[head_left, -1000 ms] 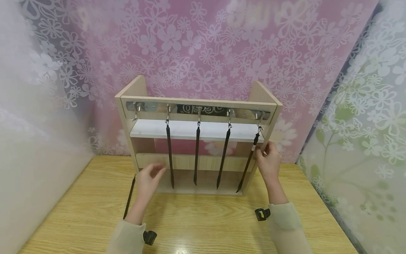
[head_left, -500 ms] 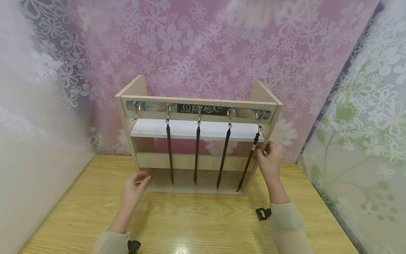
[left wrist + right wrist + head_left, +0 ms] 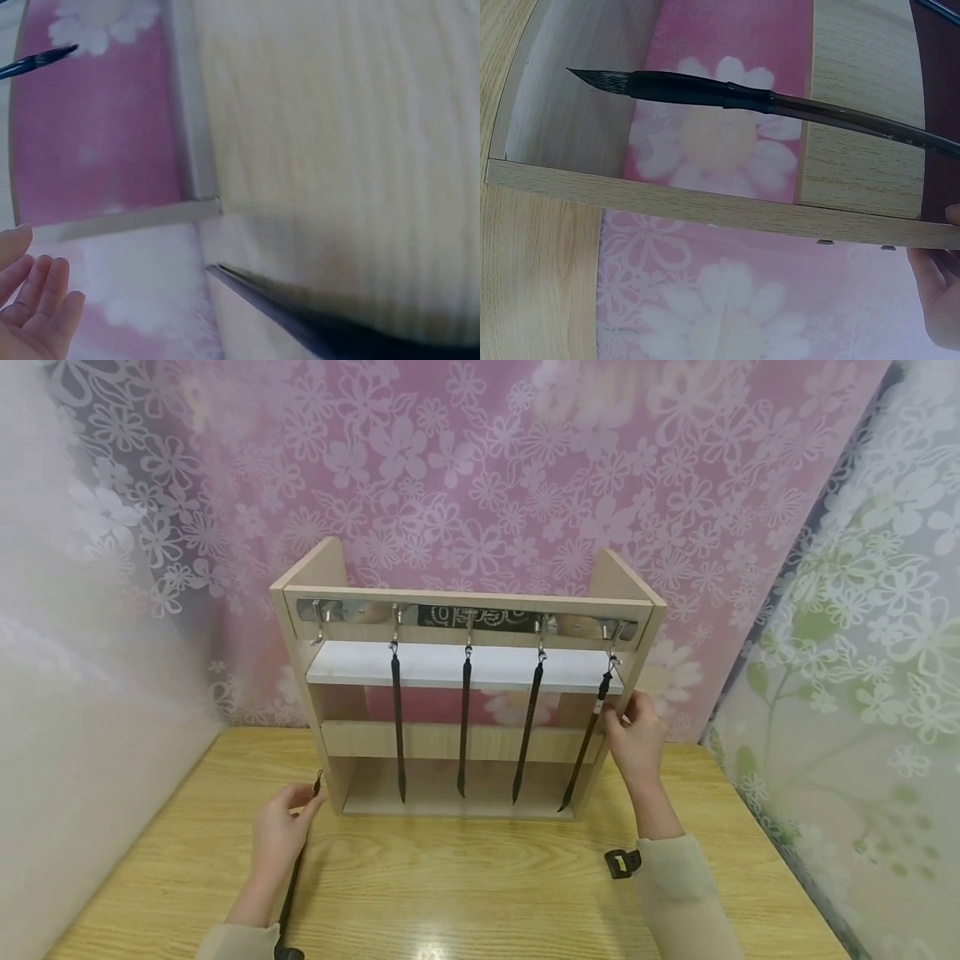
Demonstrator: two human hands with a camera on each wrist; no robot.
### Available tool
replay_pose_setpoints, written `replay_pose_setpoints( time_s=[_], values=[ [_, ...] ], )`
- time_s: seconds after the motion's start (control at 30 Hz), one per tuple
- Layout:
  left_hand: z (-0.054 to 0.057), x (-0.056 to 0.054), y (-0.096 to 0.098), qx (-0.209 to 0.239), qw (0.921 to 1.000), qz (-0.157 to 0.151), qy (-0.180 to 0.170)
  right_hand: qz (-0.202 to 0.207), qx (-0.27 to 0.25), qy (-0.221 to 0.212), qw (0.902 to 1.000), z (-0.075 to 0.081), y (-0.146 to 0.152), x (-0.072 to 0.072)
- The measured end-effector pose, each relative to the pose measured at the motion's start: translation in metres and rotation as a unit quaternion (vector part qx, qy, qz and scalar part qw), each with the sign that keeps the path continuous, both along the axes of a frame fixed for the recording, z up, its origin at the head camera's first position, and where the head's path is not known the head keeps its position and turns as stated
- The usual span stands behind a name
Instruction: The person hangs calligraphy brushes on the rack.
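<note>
A writing brush [image 3: 294, 881] lies on the table left of a wooden shelf [image 3: 465, 745]; its hanging loop points toward the shelf. Over its loop end is my left hand [image 3: 276, 828], thumb and fingers parted and loosely bent. The left wrist view shows those fingers above the brush [image 3: 277, 311], apart from it. My right hand [image 3: 636, 739] grips the shelf's right side panel [image 3: 705, 202], thumb in front and fingers on the outer side. Several brushes hang by loops from the shelf's metal hooks, the rightmost brush [image 3: 588, 735] close beside my right hand. The leftmost hook [image 3: 318, 622] holds nothing.
A white board [image 3: 450, 667] spans the shelf behind the hanging brushes. The shelf stands on a wood-grain table [image 3: 480, 885], with a pink flowered backdrop [image 3: 465, 468] behind and pale panels at both sides.
My left hand has moved left and toward me, away from the leftmost hanging brush to the brush on the table. That hanging brush sways slightly. The right hand stays on the panel.
</note>
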State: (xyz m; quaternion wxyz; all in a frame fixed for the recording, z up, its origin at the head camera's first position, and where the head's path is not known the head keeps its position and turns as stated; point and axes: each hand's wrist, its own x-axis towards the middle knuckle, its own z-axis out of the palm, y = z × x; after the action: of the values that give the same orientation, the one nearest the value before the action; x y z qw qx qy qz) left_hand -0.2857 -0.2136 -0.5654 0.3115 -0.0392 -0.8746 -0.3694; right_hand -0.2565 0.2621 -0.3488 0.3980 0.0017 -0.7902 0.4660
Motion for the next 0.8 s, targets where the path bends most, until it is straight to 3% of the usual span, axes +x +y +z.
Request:
replay_pose_setpoints(
  time_s=[0.27, 0.53, 0.63, 0.8],
  values=[
    [0.006, 0.021, -0.011, -0.061, 0.9975, 0.031, -0.014, 0.004, -0.001, 0.001, 1.0000, 0.001, 0.000, 0.001],
    [0.009, 0.033, -0.017, -0.086, 0.9887, 0.043, -0.115, -0.001, -0.002, -0.009, 1.0000, 0.001, 0.001, 0.002],
    [0.021, 0.041, -0.015, -0.100, 0.9810, 0.038, -0.162, -0.002, -0.005, -0.013, 0.9999, 0.000, 0.001, 0.002],
    [0.064, 0.064, -0.002, -0.090, 0.9660, 0.006, -0.242, -0.003, -0.006, -0.017, 0.9998, -0.002, 0.001, 0.003]
  ],
)
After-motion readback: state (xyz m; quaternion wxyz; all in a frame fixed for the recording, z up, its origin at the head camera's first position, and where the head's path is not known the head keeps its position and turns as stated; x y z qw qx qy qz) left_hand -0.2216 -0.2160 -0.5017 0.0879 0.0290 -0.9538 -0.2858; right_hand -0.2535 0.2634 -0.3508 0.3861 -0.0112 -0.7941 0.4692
